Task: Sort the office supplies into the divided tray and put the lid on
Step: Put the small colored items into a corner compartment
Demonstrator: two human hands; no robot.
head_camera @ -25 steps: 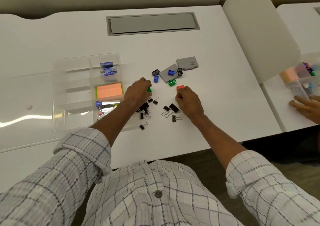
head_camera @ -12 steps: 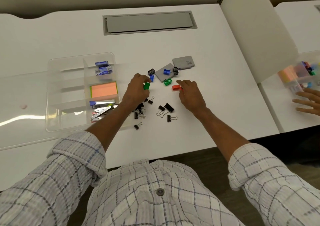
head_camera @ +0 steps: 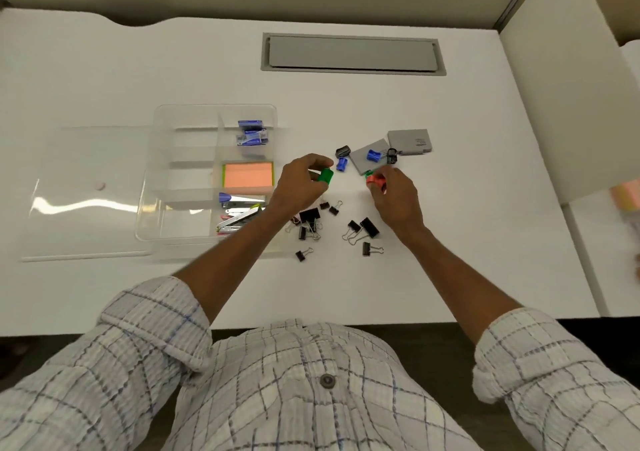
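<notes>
I see the left hand [head_camera: 301,187] curled, with thumb and fingertips pinching a small green sharpener [head_camera: 325,176] just above the desk [head_camera: 467,215]. The right hand [head_camera: 394,197] is curled too, and its fingertips hold a small red sharpener [head_camera: 375,181]. Both sharpeners look like chunky, smooth plastic.

The clear tray [head_camera: 149,180] sits to the left of the left hand. It is see-through plastic with thin walls inside. Its right side holds blue boxes [head_camera: 252,133] at the top, a flat orange pad of sticky notes [head_camera: 247,174] in the middle, and shiny metal tools [head_camera: 239,216] at the bottom. The clear lid [head_camera: 86,191] lies flat at the tray's left. I cannot tell if the tray sits on part of it.

Just past the hands are two blue sharpeners [head_camera: 341,164], a black sharpener [head_camera: 342,151] and two flat grey boxes [head_camera: 410,141]. One blue sharpener rests on the nearer grey box. Black binder clips [head_camera: 369,227] with wire handles lie spread out below both hands, and the left wrist covers some of them.

A grey hatch [head_camera: 353,54] is set into the white desk farther back. A white wall panel [head_camera: 571,104] stands at the right.
</notes>
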